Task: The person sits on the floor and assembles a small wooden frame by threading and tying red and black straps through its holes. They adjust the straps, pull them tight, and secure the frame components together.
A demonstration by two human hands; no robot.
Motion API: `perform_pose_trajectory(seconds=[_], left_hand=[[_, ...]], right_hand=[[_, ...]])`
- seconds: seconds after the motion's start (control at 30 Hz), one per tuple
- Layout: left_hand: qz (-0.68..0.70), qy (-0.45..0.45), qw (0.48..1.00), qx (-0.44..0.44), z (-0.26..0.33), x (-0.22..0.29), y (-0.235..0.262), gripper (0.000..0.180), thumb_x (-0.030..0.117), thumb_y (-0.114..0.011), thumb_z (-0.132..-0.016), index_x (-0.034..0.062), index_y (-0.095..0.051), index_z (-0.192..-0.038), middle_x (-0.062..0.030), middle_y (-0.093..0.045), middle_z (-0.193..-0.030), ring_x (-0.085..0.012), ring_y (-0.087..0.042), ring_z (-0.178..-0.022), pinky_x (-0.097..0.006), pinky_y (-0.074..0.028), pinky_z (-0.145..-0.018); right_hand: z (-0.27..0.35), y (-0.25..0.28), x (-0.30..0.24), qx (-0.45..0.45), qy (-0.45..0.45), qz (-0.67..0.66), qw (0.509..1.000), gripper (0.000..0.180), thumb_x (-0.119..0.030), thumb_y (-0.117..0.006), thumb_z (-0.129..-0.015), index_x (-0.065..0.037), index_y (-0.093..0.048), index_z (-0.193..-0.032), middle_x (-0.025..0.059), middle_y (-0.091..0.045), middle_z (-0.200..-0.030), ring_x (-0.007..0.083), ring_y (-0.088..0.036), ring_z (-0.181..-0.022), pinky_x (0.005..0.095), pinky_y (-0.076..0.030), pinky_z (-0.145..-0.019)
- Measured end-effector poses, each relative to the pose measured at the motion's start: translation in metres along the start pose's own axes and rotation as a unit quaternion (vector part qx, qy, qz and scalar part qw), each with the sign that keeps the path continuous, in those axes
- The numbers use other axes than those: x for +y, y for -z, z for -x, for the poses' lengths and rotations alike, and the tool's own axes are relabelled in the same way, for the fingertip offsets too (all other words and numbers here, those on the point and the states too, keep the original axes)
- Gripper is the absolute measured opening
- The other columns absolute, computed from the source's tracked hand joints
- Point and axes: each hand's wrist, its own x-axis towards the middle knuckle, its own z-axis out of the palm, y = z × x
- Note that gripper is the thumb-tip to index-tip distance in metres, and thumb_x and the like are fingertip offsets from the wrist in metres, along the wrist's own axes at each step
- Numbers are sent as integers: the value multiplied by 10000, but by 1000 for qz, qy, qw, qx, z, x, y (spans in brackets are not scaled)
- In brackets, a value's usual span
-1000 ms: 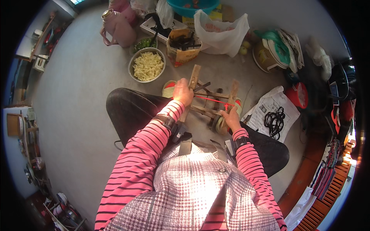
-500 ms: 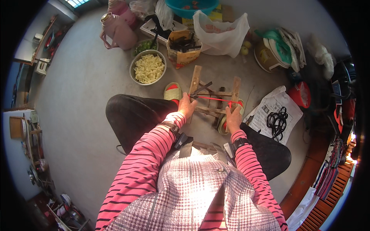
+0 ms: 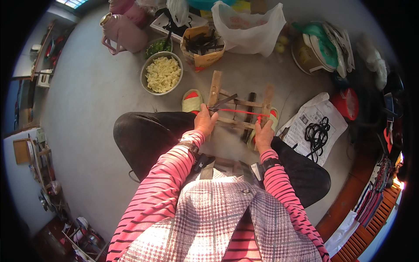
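A small wooden frame (image 3: 214,86) with upright posts and crossbars stands between my slippered feet. Across it runs a taut red cord (image 3: 238,112). My left hand (image 3: 204,121) is closed at the cord's left end by the left post, with dark flat strips (image 3: 226,100) sticking out past the fingertips. At the right post, my right hand (image 3: 263,134) pinches the other end of the red cord, where a small red knot or loop shows. How the cord is fastened to the posts is hidden by my fingers.
Ahead on the floor are a metal bowl of pale yellow food (image 3: 163,75), a bag of dark strips (image 3: 203,46), a white plastic bag (image 3: 249,30) and a pink jug (image 3: 124,34). To the right, black cord (image 3: 317,136) lies coiled on a printed sheet (image 3: 329,114) beside a red container (image 3: 347,105).
The view has shifted slightly, so the floor items appear higher. My left hand sits a little farther left and the dark strips are angled differently. Both hands keep their hold.
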Motion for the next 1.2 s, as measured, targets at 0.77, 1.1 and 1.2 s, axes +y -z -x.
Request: perform_pose_trajectory(seconds=[0.77,1.1,1.2], left_hand=[[-30,-6,1000,-2,1,-2,-1,464,329,-628,-852,0,-381,-1066,-275,-647,-852,-467,-631,-837,-506,-502,-755],[-33,2,999,15,1,-1,-1,472,352,-644,-848,-1,-413,-1060,-271,-646,-853,-464,-626,-836,-507,-490,-744],[-40,-6,999,7,0,-3,-1,471,344,-637,-857,-2,-390,-1059,-271,-648,-855,-461,-633,-836,-510,-501,-751]], right_hand=[[4,-5,5,18,10,-17,1000,466,-342,-657,-864,-9,-384,-1040,323,-620,-789,516,-604,-783,568,-479,-681],[2,-8,5,21,15,-8,1000,481,-332,-663,-860,1,-382,-1062,318,-620,-783,511,-606,-780,566,-480,-682],[2,-9,7,22,13,-5,1000,478,-334,-665,-858,-4,-384,-1061,318,-621,-782,509,-607,-776,567,-482,-683]])
